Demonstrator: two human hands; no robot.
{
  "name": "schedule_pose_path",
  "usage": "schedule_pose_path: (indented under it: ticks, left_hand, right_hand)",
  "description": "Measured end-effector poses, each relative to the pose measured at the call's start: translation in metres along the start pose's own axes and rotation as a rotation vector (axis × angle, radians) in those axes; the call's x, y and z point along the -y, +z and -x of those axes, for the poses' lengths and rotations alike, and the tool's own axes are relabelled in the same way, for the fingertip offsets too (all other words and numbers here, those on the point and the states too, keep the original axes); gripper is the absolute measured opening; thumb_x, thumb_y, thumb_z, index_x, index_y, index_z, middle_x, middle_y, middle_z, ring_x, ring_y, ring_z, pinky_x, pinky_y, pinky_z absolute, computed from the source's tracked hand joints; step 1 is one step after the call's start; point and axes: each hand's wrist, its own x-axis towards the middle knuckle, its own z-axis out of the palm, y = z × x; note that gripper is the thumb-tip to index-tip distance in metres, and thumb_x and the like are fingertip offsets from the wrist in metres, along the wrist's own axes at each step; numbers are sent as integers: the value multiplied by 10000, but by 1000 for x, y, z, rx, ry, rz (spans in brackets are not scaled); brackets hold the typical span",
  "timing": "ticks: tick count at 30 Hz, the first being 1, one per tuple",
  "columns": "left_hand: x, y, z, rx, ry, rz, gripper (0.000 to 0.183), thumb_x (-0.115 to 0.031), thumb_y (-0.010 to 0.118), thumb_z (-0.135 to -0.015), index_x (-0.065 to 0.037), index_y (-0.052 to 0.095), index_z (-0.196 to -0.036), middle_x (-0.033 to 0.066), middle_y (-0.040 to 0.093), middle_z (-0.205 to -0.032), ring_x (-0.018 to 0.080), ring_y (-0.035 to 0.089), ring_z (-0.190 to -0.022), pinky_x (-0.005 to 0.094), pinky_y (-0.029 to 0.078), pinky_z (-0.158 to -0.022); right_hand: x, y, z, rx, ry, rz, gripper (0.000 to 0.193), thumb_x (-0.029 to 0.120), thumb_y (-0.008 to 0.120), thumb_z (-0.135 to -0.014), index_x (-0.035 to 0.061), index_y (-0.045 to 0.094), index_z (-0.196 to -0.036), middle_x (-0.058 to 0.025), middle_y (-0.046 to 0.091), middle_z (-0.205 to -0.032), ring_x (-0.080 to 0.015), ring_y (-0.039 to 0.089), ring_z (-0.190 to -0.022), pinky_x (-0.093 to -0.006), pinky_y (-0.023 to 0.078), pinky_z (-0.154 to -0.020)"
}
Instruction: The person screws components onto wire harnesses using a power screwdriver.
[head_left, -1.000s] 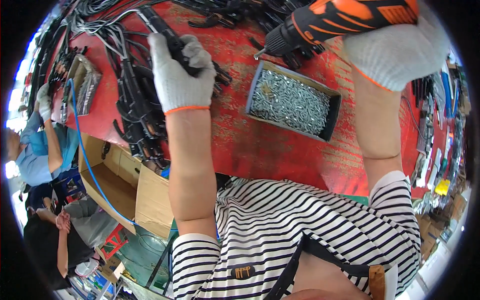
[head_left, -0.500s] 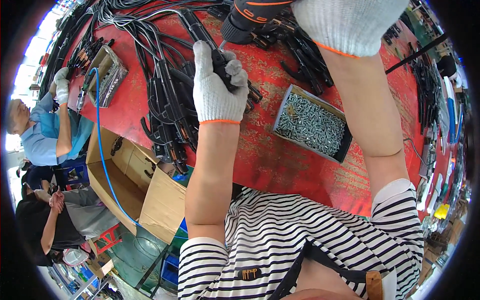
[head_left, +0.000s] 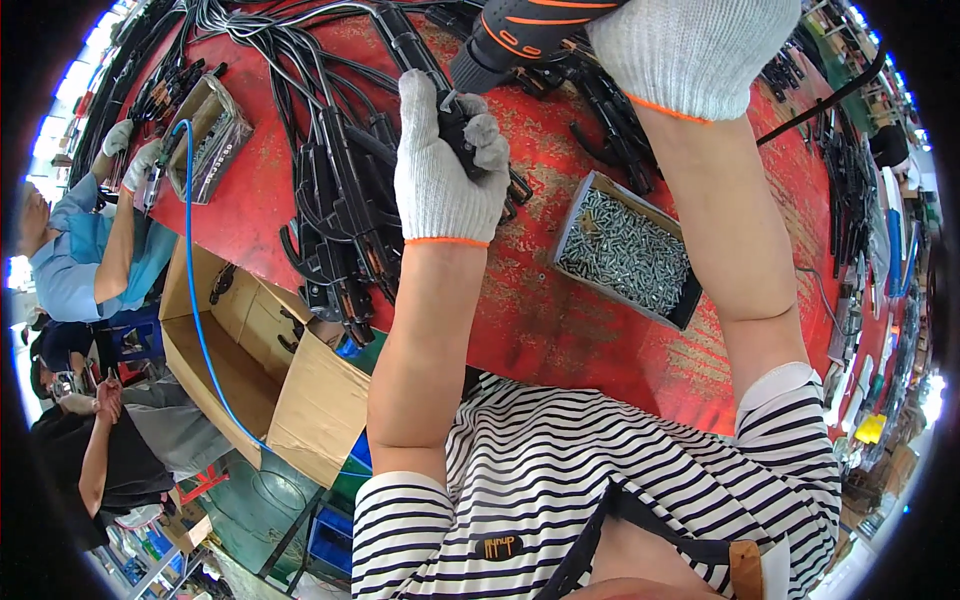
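Since the earlier frame, both hands sit lower in view, the left hand [head_left: 445, 165] nearer the middle and the drill [head_left: 520, 35] down against it.

Red worktop [head_left: 560, 330]: crowded. A heap of black cables and fittings [head_left: 340, 210] lies just left of the left hand; a tray of screws [head_left: 628, 255] lies between the forearms. Bare surface shows only along the near edge, with an open cardboard box [head_left: 250, 350] below it on the left.

Drill: judged heavy and rigid; the right hand [head_left: 695, 45] is wrapped around its grip.

Black fitting [head_left: 455, 120]: judged light, stiff plastic on a springy cable. The left hand's fingers [head_left: 485, 135] are closed around it, beside the drill's tip; the body is the best place to hold.

A person's gloved hands [head_left: 130, 155] work at far left, well apart.
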Motion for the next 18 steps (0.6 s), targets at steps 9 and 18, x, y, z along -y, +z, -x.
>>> schedule_pose_path:
  ticks: [9,18]
  left_hand:
    - [3,10,3,-12,4,-29,501,-527,724,-959,-51,571,-928,22,530,-795,98,492,-635,226,379,-483]
    - [2,7,1,10,-34,-10,501,-523,729,-957,-46,580,-926,26,540,-797,103,503,-645,226,376,-490]
  right_hand:
    - [-1,-6,6,199,-530,792,266,324,674,-984,65,639,-931,-62,646,-771,-215,655,-653,-351,528,-620]
    - [5,-13,7,260,-438,835,293,319,645,-1014,27,666,-1019,-94,680,-868,-220,657,-671,-357,547,-630]
